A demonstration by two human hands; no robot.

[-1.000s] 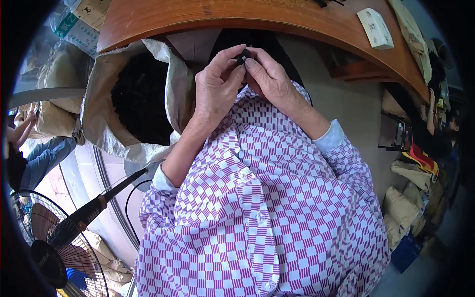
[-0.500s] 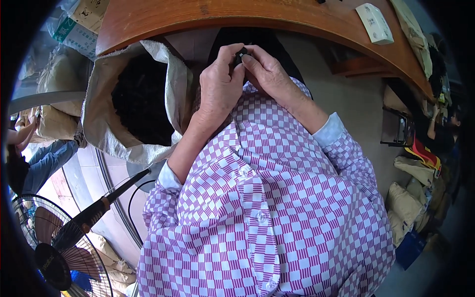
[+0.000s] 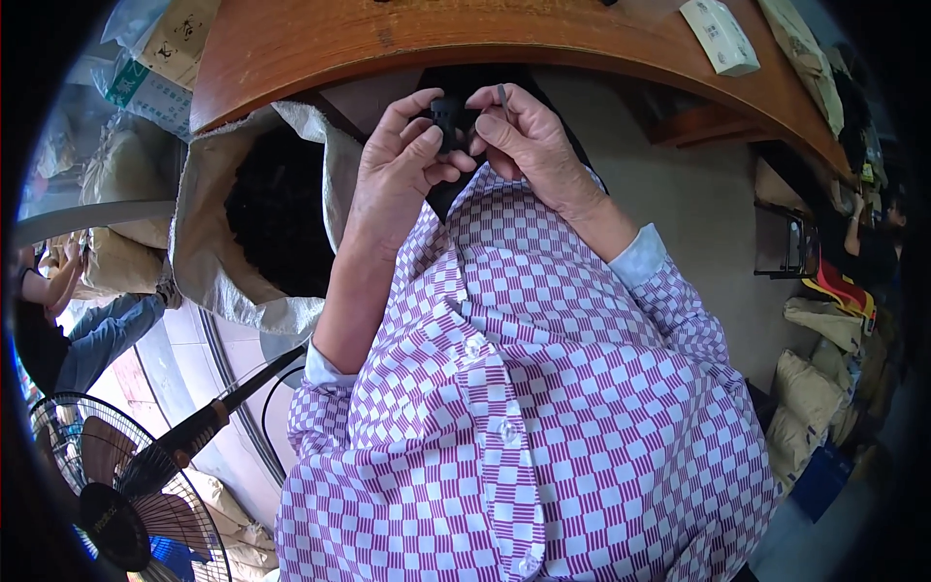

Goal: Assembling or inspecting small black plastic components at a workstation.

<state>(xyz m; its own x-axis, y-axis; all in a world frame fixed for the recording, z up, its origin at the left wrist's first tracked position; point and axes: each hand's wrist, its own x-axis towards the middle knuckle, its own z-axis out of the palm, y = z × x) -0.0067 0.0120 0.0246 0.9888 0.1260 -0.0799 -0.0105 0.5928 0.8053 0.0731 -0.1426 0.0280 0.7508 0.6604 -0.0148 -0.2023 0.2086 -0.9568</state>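
Observation:
Above my lap, close to the table's near edge, my left hand (image 3: 388, 179) grips a small black cylindrical part (image 3: 446, 118) between thumb and fingers. Its exact kind is not clear. My right hand (image 3: 535, 153) is pinched round a thin grey strip-like piece (image 3: 502, 95) whose tip sticks up past the fingers; the rest of it is hidden. The two hands are close, with the black part between them. To the left stands an open white woven sack (image 3: 199, 262) holding a heap of black pieces (image 3: 276, 213).
A brown wooden table (image 3: 417, 34) curves across the front, bearing a white box (image 3: 721, 37) at right. A standing fan (image 3: 116, 519) is at lower left. Stuffed sacks (image 3: 810, 393) lie at right. Other people (image 3: 102, 335) are seen at both sides.
My hands have moved apart slightly and turned, bringing the black part in my left fingers and the thin strip in my right into view. The whole view has shifted a little.

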